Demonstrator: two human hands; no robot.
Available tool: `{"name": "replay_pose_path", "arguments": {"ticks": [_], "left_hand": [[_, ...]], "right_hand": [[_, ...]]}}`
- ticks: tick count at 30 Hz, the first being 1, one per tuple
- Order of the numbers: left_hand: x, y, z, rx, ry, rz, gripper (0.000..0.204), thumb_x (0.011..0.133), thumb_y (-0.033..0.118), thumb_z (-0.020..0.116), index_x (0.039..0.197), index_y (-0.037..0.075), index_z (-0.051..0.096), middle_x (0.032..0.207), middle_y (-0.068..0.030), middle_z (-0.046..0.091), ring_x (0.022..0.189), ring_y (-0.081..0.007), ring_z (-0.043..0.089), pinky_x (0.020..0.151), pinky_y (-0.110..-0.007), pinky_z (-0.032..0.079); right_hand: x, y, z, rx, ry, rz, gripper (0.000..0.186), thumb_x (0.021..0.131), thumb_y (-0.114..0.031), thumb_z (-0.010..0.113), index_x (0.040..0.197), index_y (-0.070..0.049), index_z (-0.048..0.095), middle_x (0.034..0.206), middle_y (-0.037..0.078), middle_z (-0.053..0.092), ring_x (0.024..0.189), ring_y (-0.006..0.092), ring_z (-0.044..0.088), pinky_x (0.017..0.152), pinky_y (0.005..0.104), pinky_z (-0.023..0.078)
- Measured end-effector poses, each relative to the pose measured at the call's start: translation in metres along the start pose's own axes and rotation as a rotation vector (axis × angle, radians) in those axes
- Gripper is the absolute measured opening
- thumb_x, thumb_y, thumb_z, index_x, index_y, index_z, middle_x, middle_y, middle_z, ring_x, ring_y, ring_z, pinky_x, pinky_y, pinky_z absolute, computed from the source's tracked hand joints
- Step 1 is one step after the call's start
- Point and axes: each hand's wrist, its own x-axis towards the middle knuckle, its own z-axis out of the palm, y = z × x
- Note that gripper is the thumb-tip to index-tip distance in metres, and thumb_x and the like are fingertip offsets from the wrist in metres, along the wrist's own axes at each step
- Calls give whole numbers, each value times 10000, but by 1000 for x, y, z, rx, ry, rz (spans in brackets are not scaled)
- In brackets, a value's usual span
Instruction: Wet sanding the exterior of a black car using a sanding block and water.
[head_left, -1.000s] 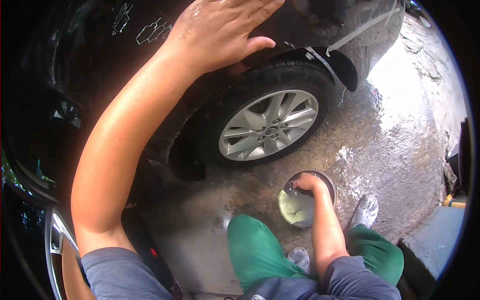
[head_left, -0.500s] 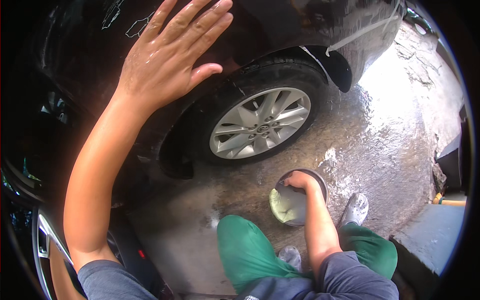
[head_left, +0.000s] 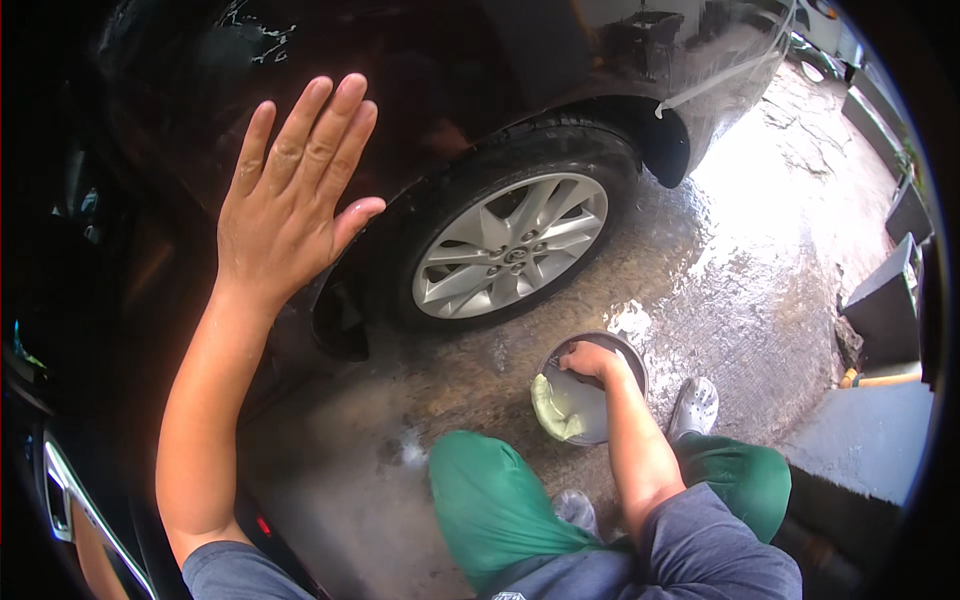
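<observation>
My left hand (head_left: 290, 210) lies with fingers stretched out on the dark car panel (head_left: 470, 65), up and left of the silver-spoked wheel (head_left: 510, 250) and black tire. Its skin looks wet. My right hand (head_left: 590, 362) reaches down into a round bucket (head_left: 642, 385) of cloudy water on the ground below the wheel, its fingers curled; whatever they grip is hidden. A pale yellow-green cloth (head_left: 555, 410) hangs at the bucket's left side. Pale streaks mark the panel at upper left and upper right.
Wet concrete (head_left: 740, 270) surrounds the bucket and my shoes (head_left: 695, 405). My green-trousered knees are bent below. At right stand dark angular blocks (head_left: 880, 300), a grey slab (head_left: 850, 440) and a short yellow pole (head_left: 880, 378). An open car door (head_left: 85, 520) edges the lower left.
My left hand has slid down and left across the panel from above the wheel arch. My right hand stays in the bucket; the view has shifted slightly.
</observation>
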Motion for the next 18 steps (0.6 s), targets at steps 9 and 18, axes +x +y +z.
{"name": "replay_pose_path", "arguments": {"ticks": [9,18], "left_hand": [[-53,15,20,-100,21,-48,734,1025,562,404,1596,104,347,1686,-43,278,1570,-205,211,1290,-448,123],[-113,40,53,-71,50,-64,766,992,554,481,1603,117,335,1697,-44,250,1576,-204,194,1293,-477,60]], "right_hand": [[6,43,43,-124,191,21,407,1000,-301,523,1271,-32,663,1252,255,671,1186,415,633,1036,454,483],[-44,25,2,-177,109,16,573,910,-451,716,1305,-44,634,1191,224,709,1165,360,665,994,434,517]]}}
